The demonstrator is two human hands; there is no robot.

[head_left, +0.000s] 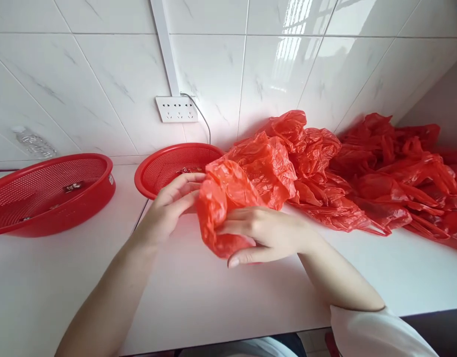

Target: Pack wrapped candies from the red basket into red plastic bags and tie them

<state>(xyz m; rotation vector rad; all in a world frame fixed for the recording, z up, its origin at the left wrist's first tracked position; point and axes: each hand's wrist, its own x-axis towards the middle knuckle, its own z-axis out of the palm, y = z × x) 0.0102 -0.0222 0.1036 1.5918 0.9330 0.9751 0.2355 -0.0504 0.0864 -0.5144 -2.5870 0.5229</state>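
Observation:
A crumpled red plastic bag [228,191] is between my two hands above the white table. My left hand [172,203] is at its left side, fingers bent and their tips against the plastic. My right hand [265,233] lies across the bag's near side, with its fingers on the folds and its thumb held apart below. The left fingertips are partly hidden behind the bag. Just beyond my left hand stands a small red perforated basket [144,173], partly covered by the hand and bag, with small dark items inside.
A larger red perforated basket [98,183] with a few small dark items stands at the left. A heap of red plastic bags [384,183] covers the back right. Along the tiled wall are a clear plastic bottle [35,143] and a power socket strip [176,109] with a cable.

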